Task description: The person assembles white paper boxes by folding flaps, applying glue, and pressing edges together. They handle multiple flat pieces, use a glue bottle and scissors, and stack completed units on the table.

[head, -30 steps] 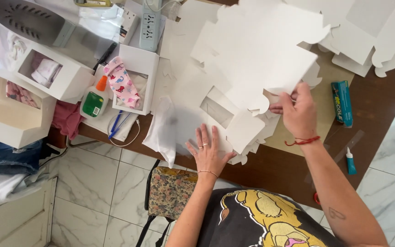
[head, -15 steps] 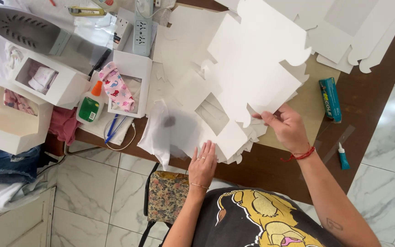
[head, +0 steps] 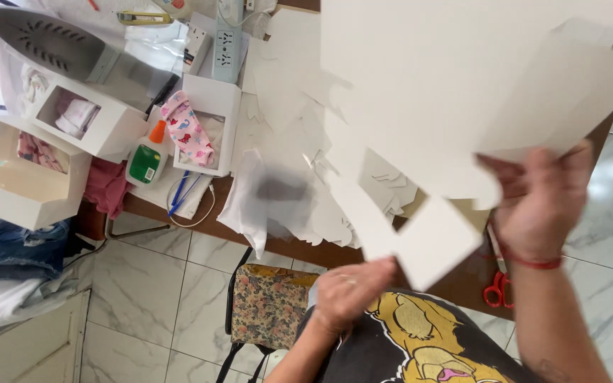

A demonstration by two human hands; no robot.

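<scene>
My right hand [head: 540,206], with a red cord at the wrist, grips a large white die-cut cardboard sheet [head: 448,92] by its right edge. The sheet is lifted off the brown table [head: 292,248] close to the camera, and it hides much of the table's right half. My left hand [head: 349,291] is low in the middle, its fingers closed on the corner of the sheet's square lower flap [head: 434,241]. Both hands are blurred by motion. More flat white cut-outs [head: 285,92] lie on the table under the sheet.
A clothes iron [head: 44,42], white window boxes holding fabric [head: 86,120] [head: 211,124], an open white box [head: 15,170], a glue bottle [head: 147,156] and a power strip [head: 227,35] stand at the left. Red scissors [head: 494,291] lie near the table's front edge. A floral bag [head: 267,305] sits below it.
The right hand has raised the cardboard sheet from the table towards the camera. The left hand left the table's papers and came back to the sheet's lower flap.
</scene>
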